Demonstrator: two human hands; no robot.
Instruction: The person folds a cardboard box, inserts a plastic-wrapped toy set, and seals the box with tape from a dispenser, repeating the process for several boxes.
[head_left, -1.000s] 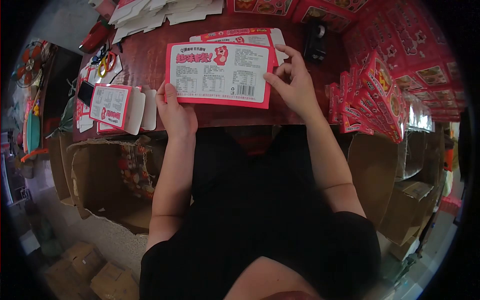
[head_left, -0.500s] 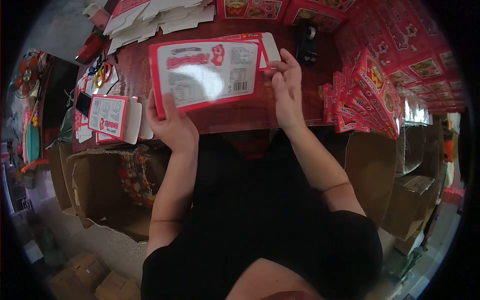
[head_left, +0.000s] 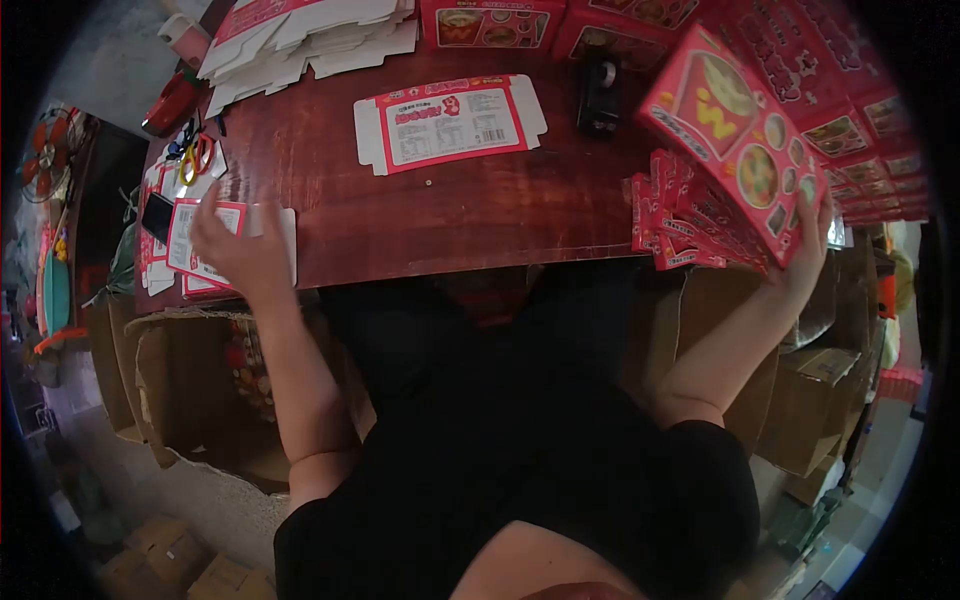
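At the right, my right hand [head_left: 805,245] is closed on the lower corner of a red-and-pink printed box [head_left: 745,140]. The box is tilted, its food pictures facing up, above a pile of matching boxes [head_left: 680,215]. My left hand [head_left: 240,250] is over small white-and-red cartons [head_left: 282,232] at the table's left edge. Its fingers are spread, slightly blurred, with nothing visible between them. A flat unfolded carton [head_left: 455,128] lies on the middle of the table, text side up, touched by neither hand.
Beyond the flat carton, a black device [head_left: 600,95] stands on the dark red table [head_left: 400,225]. Flat cartons [head_left: 310,45] are stacked at the back left, near scissors [head_left: 197,160] and a phone [head_left: 157,215]. Finished-looking boxes [head_left: 870,120] wall the right side. An open cardboard box [head_left: 190,390] sits below.
The printed box has gone from my left hand to my right and moved right, over the pile. My left hand has moved left. The flat carton now lies fully uncovered.
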